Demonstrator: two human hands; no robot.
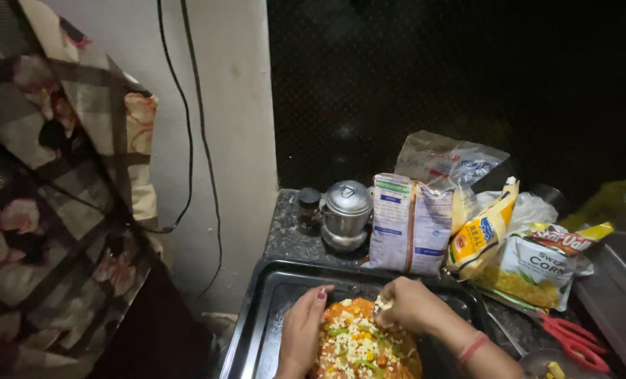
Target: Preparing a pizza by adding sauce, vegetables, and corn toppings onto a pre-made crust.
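A round flat bread with orange sauce, green strips, yellow kernels and white shreds lies in a black baking tray. My left hand rests flat against its left edge, fingers together. Over its far right edge, my right hand is pinched on a small clump of white shreds. A red thread circles that wrist.
Behind the tray on the dark stone counter stand a small dark jar, a lidded steel pot, a blue-white bag, a yellow packet and a corn bag. Red scissors lie right. Floral cloth hangs left.
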